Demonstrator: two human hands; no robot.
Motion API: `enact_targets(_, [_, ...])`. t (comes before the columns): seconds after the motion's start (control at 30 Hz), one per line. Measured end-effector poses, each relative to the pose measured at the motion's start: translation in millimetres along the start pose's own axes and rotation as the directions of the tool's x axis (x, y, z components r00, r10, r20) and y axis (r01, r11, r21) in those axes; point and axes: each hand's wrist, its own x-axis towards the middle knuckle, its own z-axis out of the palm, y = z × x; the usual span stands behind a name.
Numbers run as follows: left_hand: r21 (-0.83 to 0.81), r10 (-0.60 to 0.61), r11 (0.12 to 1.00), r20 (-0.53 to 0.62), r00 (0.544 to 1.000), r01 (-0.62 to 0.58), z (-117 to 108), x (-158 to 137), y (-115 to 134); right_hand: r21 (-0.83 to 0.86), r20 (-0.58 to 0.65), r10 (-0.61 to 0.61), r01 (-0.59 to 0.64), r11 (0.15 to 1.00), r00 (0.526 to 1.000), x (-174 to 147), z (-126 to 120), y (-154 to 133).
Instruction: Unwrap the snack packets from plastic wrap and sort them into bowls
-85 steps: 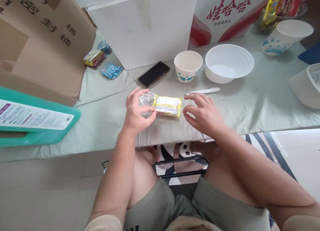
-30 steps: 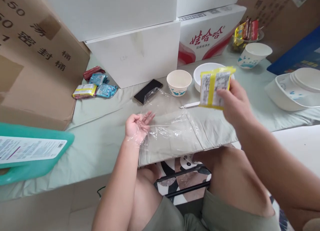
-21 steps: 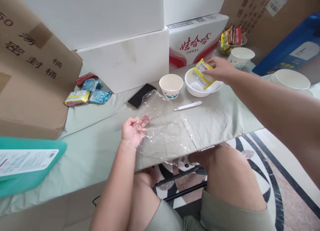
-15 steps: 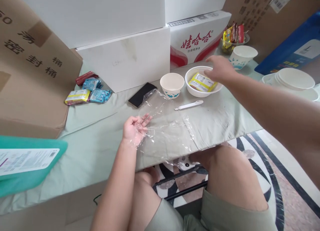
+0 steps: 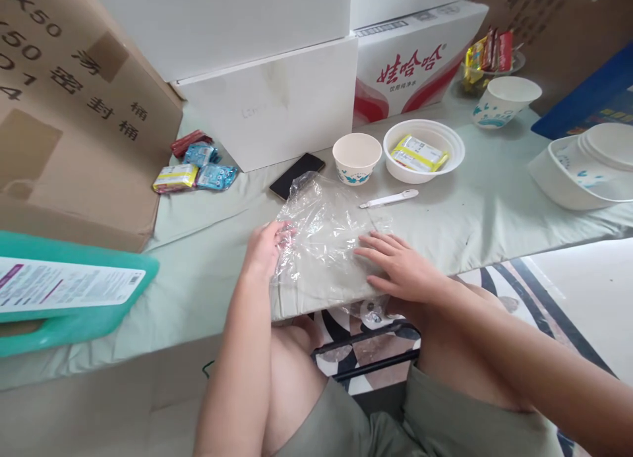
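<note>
A crinkled clear plastic bag (image 5: 324, 236) lies over the front part of the table, part of it hanging past the edge. At its left side my left hand (image 5: 266, 249) has curled fingers closed on the film, the fingertips partly behind it. My right hand (image 5: 403, 264) rests palm down on the right side of the bag with its fingers spread. Just beyond the bag are a white utility knife (image 5: 389, 198), a patterned paper cup (image 5: 357, 163) and a black phone (image 5: 297, 175). A white bowl (image 5: 395, 173) holds a yellow-and-white packet (image 5: 419, 155).
Several small snack packets (image 5: 180, 178) lie at left by a cardboard box (image 5: 99, 160). A green jug (image 5: 74, 292) stands at the left edge. White boxes (image 5: 277, 101) line the back. At right are another paper cup (image 5: 509, 97), a snack dish (image 5: 494, 74) and a white container (image 5: 558, 180).
My right hand has come back from the white bowl to the plastic bag, leaving the packet in the bowl. My left fingers have curled onto the film. The view has shifted slightly left.
</note>
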Motion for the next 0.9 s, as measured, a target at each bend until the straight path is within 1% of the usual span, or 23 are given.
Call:
enact_targets(0.03, [0.068, 0.035, 0.997, -0.027, 0.999, -0.033, -7.7, -0.4, -1.2, -0.026, 0.003, 0.013, -0.013, 1.0, 1.0, -1.5, -1.9, 0.8])
enact_targets(0.1, [0.224, 0.136, 0.969, -0.112, 0.984, -0.108, -22.9, -2.7, -3.7, -0.065, -0.037, 0.029, -0.031, 0.997, 0.999, -8.5, -8.2, -2.7])
enact_targets(0.13, [0.308, 0.212, 0.939, -0.159, 0.964, -0.156, -29.2, -5.1, -4.8, -0.07, -0.063, 0.02, -0.025, 0.997, 0.998, -14.1, -11.1, -6.9])
enact_targets(0.17, [0.39, 0.301, 0.897, -0.189, 0.935, -0.21, -34.0, -8.4, -5.7, -0.067, -0.079, -0.008, 0.003, 0.998, 0.997, -20.4, -13.0, -12.2])
enact_targets(0.2, [0.461, 0.391, 0.846, -0.194, 0.9, -0.268, -37.1, -12.4, -6.2, -0.06, -0.074, -0.052, 0.048, 0.997, 0.996, -27.1, -13.4, -17.9])
enact_targets(0.27, [0.562, 0.523, 0.739, -0.132, 0.842, -0.371, -38.2, -21.7, -6.0, -0.053, -0.01, -0.147, 0.146, 0.988, 0.989, -38.4, -8.8, -27.9])
enact_targets(0.3, [0.595, 0.557, 0.693, -0.084, 0.826, -0.407, -36.8, -25.9, -5.4, -0.064, 0.027, -0.17, 0.171, 0.983, 0.985, -42.2, -4.1, -31.1])
enact_targets(0.37, [0.654, 0.577, 0.623, -0.014, 0.816, -0.429, -32.8, -31.7, -3.7, -0.105, 0.067, -0.147, 0.153, 0.983, 0.987, -45.1, 7.2, -32.7])
enact_targets(0.43, [0.69, 0.584, 0.588, -0.001, 0.811, -0.422, -30.2, -33.3, -1.9, -0.115, 0.043, -0.095, 0.099, 0.988, 0.995, -43.5, 16.1, -29.3])
enact_targets(0.47, [0.693, 0.594, 0.583, -0.005, 0.805, -0.425, -29.9, -33.2, -0.9, -0.093, 0.02, -0.084, 0.085, 0.992, 0.996, -42.0, 18.1, -26.8])
enact_targets(0.53, [0.668, 0.616, 0.576, 0.025, 0.787, -0.471, -30.5, -34.5, 1.4, 0.009, -0.048, -0.084, 0.084, 0.996, 0.995, -38.9, 16.3, -22.3])
enact_targets(0.57, [0.642, 0.622, 0.567, 0.078, 0.779, -0.516, -30.7, -37.1, 2.9, 0.083, -0.093, -0.075, 0.083, 0.993, 0.993, -37.2, 12.7, -20.8])
enact_targets(0.6, [0.606, 0.616, 0.554, 0.163, 0.771, -0.571, -30.4, -41.5, 4.6, 0.169, -0.142, -0.046, 0.07, 0.983, 0.989, -35.1, 7.7, -19.9])
enact_targets(0.63, [0.56, 0.593, 0.544, 0.27, 0.759, -0.625, -29.3, -47.7, 6.5, 0.264, -0.184, 0.013, 0.037, 0.964, 0.983, -32.1, 1.9, -19.2])
enact_targets(0.67, [0.511, 0.55, 0.542, 0.385, 0.741, -0.668, -27.4, -55.2, 8.5, 0.361, -0.218, 0.102, -0.016, 0.932, 0.971, -28.0, -4.3, -18.6])
enact_targets(0.7, [0.469, 0.489, 0.547, 0.495, 0.719, -0.694, -24.8, -63.4, 10.2, 0.459, -0.237, 0.209, -0.08, 0.885, 0.949, -22.8, -10.3, -17.7])
enact_targets(0.73, [0.444, 0.413, 0.558, 0.584, 0.699, -0.701, -21.8, -71.4, 11.4, 0.554, -0.243, 0.324, -0.143, 0.82, 0.914, -16.4, -15.7, -16.3])
enact_targets(0.77, [0.442, 0.335, 0.568, 0.647, 0.685, -0.695, -18.5, -78.2, 11.9, 0.644, -0.239, 0.432, -0.191, 0.741, 0.87, -9.2, -20.1, -14.2])
enact_targets(0.8, [0.458, 0.264, 0.571, 0.683, 0.681, -0.681, -15.5, -83.0, 11.3, 0.725, -0.229, 0.528, -0.219, 0.654, 0.817, -1.7, -23.5, -11.3])
enact_targets(0.83, [0.487, 0.211, 0.565, 0.695, 0.687, -0.666, -13.0, -85.4, 9.8, 0.794, -0.215, 0.609, -0.227, 0.565, 0.764, 5.7, -25.7, -7.7])
enact_targets(0.9, [0.555, 0.165, 0.535, 0.671, 0.723, -0.637, -10.1, -82.3, 4.4, 0.885, -0.173, 0.726, -0.218, 0.411, 0.665, 17.8, -27.1, 0.7])
